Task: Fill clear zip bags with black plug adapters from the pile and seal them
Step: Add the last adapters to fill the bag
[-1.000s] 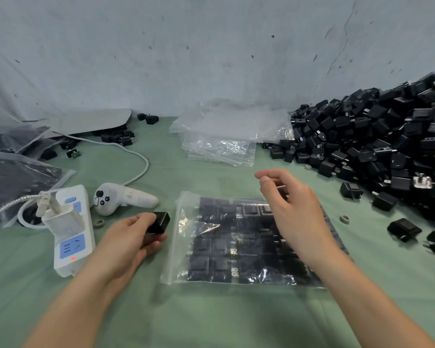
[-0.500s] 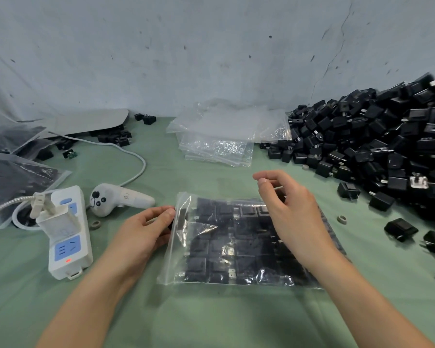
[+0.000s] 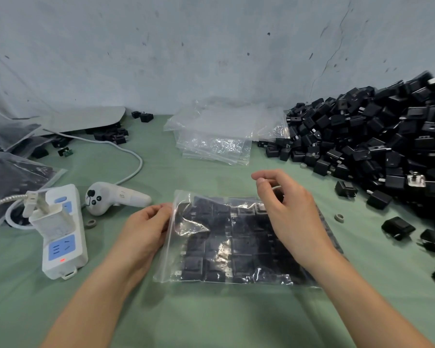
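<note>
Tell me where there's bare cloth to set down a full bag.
Best is the near strip of green cloth in front of the bag of adapters. A smaller bare patch lies between the white cable and the stack of empty bags. Crowded: right, by the adapter pile and strays; left, around the power strip.
</note>
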Action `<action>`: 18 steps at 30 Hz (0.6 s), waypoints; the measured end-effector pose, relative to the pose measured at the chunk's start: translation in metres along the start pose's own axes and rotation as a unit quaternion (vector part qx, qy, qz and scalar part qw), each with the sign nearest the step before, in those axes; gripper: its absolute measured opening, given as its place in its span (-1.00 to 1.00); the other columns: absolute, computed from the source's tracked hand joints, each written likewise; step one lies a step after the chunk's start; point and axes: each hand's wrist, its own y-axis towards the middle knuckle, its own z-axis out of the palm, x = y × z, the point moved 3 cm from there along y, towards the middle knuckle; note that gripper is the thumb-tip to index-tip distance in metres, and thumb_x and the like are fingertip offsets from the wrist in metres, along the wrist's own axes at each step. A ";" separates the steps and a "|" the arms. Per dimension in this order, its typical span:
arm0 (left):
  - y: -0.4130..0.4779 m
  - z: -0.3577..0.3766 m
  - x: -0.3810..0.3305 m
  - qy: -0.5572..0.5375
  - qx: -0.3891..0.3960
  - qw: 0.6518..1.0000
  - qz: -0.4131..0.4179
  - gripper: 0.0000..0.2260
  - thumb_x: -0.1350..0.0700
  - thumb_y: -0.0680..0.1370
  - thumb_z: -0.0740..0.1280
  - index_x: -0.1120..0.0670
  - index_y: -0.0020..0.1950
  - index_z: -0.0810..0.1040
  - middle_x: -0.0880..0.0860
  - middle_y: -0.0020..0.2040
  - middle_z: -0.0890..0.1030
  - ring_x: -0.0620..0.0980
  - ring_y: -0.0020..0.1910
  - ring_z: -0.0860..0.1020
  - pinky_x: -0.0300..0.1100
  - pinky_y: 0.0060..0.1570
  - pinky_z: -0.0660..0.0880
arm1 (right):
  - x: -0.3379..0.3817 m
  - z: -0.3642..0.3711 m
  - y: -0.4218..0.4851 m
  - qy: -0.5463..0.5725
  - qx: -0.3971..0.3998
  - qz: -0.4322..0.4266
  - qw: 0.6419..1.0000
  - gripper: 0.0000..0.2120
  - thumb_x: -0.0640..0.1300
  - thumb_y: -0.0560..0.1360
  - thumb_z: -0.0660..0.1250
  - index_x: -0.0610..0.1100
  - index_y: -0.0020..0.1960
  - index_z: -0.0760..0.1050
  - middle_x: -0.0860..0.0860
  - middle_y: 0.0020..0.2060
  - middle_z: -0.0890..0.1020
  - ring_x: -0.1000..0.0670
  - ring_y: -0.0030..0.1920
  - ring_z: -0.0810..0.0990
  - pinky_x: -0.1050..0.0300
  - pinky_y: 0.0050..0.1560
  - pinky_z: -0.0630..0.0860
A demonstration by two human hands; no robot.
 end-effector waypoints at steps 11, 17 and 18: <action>-0.005 0.003 0.003 0.090 -0.027 0.994 0.048 -0.91 0.13 0.58 0.39 0.10 0.01 0.67 0.04 -0.12 0.74 -0.12 -0.22 0.67 -0.19 -0.12 0.53 | -0.012 -0.030 0.012 -0.132 -0.056 -0.020 0.989 -0.83 -0.09 0.64 0.23 0.04 0.11 0.59 0.15 -0.09 0.60 0.22 -0.21 0.53 0.22 -0.15 0.38; -0.003 0.001 0.005 0.101 -0.050 0.992 0.055 -0.93 0.11 0.56 0.41 0.08 -0.03 0.67 0.00 -0.18 0.73 -0.16 -0.27 0.66 -0.30 -0.23 0.53 | -0.036 -0.062 0.019 -0.190 -0.058 0.043 0.979 -0.80 0.01 0.66 0.19 0.05 0.14 0.57 0.13 -0.12 0.62 0.12 -0.36 0.52 0.15 -0.32 0.37; -0.002 0.001 0.005 0.092 -0.053 0.993 0.052 -0.95 0.13 0.56 0.40 0.08 -0.04 0.66 -0.01 -0.21 0.73 -0.14 -0.28 0.66 -0.25 -0.20 0.54 | -0.037 -0.063 0.019 -0.196 -0.059 0.046 0.978 -0.79 0.01 0.66 0.18 0.04 0.15 0.57 0.16 -0.13 0.60 0.15 -0.40 0.50 0.18 -0.35 0.33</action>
